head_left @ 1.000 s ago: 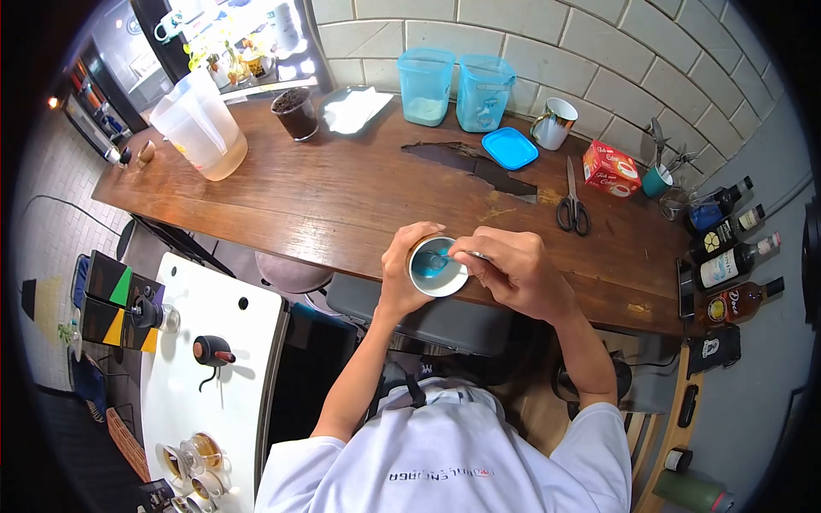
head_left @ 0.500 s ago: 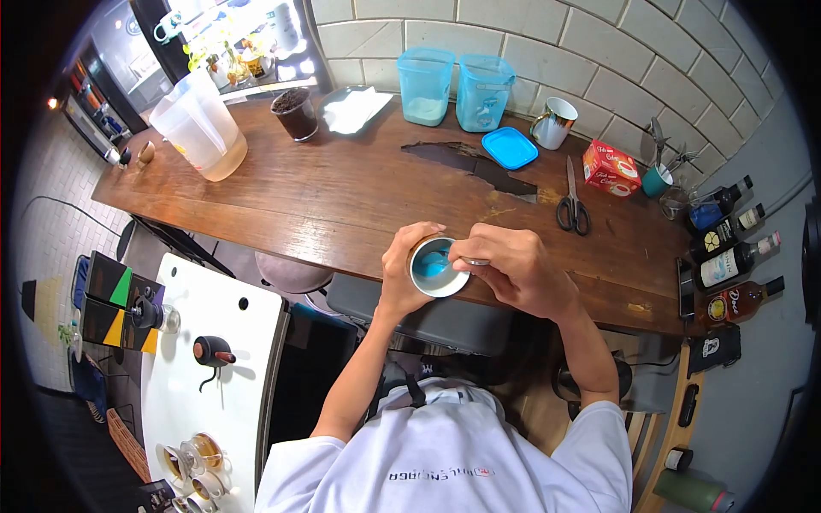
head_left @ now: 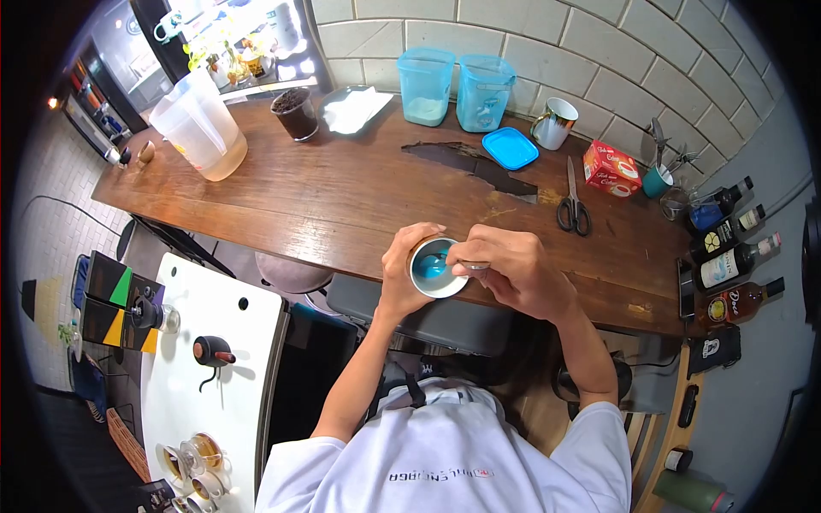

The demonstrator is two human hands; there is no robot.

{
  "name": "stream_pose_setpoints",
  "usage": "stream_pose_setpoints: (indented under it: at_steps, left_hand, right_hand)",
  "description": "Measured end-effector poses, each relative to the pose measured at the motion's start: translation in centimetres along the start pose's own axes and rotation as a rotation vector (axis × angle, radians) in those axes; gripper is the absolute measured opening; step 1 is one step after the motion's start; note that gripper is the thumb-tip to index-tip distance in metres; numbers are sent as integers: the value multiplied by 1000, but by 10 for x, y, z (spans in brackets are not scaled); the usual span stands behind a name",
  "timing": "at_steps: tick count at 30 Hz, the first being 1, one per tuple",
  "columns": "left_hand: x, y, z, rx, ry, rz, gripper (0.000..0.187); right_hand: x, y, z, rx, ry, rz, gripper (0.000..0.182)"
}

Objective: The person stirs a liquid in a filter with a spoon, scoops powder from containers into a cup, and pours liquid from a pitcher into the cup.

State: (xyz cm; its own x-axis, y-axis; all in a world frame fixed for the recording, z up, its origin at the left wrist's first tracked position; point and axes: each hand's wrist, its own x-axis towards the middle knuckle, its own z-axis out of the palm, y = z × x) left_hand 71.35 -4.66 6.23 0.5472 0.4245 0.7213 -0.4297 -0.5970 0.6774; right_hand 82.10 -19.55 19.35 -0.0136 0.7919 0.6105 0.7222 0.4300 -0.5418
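Near the front edge of the wooden table, a white cup (head_left: 445,286) has a bright blue liquid (head_left: 430,266) at its bottom. My left hand (head_left: 399,274) is wrapped round the cup's left side. Over the cup's right rim, my right hand (head_left: 517,267) is closed on a metal spoon (head_left: 475,265). Only the end of the handle shows clearly past my fingers; the lower part dips into the cup and is hard to make out.
On the wooden table (head_left: 316,205) stand a plastic pitcher (head_left: 201,128), a cup of dark grounds (head_left: 295,115), blue containers (head_left: 426,81), a blue lid (head_left: 510,148), a mug (head_left: 556,124), scissors (head_left: 573,201) and a red box (head_left: 611,168). Several bottles (head_left: 727,265) line the right side.
My right hand has shifted very slightly to the left with the spoon, and the blue liquid looks a little different. My left hand and the cup stay in place.
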Motion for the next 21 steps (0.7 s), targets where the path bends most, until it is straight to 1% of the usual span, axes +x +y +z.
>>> stream_pose_setpoints:
  at_steps: [6, 9, 12, 17, 21]
  left_hand:
    - [1, 1, 1, -2, 5, 0, 71]
    - [1, 1, 1, -7, 4, -1, 71]
    - [0, 0, 1, 2, 3, -3, 71]
    - [0, -1, 0, -11, 4, 0, 70]
    - [1, 0, 1, -10, 7, 9, 71]
  right_hand:
    - [0, -2, 0, -21, -10, 14, 17]
    - [0, -1, 0, -25, -12, -20, 17]
    - [0, -2, 0, -40, 18, -5, 19]
    - [2, -4, -1, -49, -57, -18, 21]
    - [1, -2, 2, -26, -48, -1, 20]
